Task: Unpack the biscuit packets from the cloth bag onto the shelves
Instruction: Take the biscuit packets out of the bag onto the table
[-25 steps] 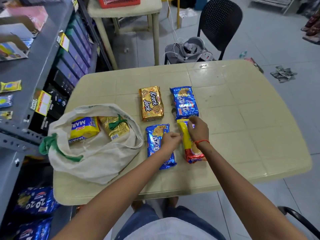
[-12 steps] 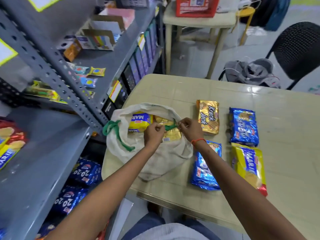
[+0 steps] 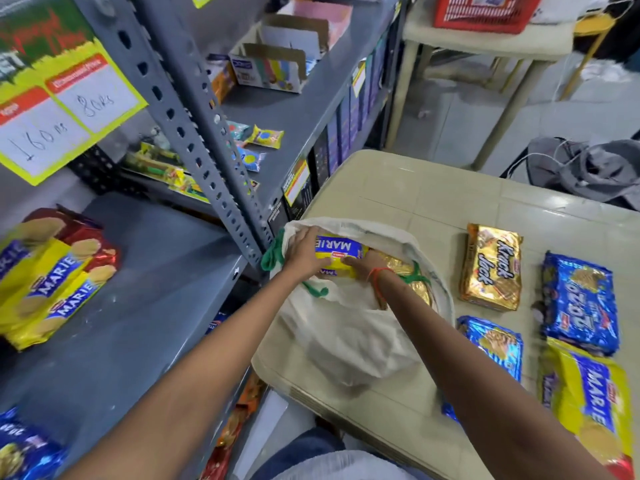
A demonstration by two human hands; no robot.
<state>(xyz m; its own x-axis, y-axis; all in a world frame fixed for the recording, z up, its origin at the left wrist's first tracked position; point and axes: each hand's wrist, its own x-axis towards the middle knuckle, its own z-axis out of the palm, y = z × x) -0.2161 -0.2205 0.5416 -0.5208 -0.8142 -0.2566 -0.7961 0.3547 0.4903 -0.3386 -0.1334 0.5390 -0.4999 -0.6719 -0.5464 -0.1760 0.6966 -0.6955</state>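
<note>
A white cloth bag (image 3: 349, 337) with green drawstrings lies open on the left end of the beige table (image 3: 433, 209). Inside its mouth sits a yellow and blue Marie packet (image 3: 341, 252). My left hand (image 3: 303, 252) grips the packet's left end and my right hand (image 3: 363, 266) holds its right end. A gold packet (image 3: 412, 275) lies in the bag beside it, partly hidden by my right wrist. On the table to the right lie a gold Krack Jack packet (image 3: 491, 266), two blue 20-20 packets (image 3: 580, 303) (image 3: 491, 344) and a yellow Marie packet (image 3: 592, 393).
A grey metal shelf (image 3: 145, 289) stands at the left, its slotted upright (image 3: 207, 140) close to the bag. Marie packets (image 3: 52, 282) lie on the shelf at left. Small sachets and cartons sit on a farther shelf. A second table with a red basket (image 3: 481, 12) stands behind.
My hands left the packets on the table, went to the bag's drawstrings, and now reach inside and hold the Marie packet. My view has swung left toward the shelves.
</note>
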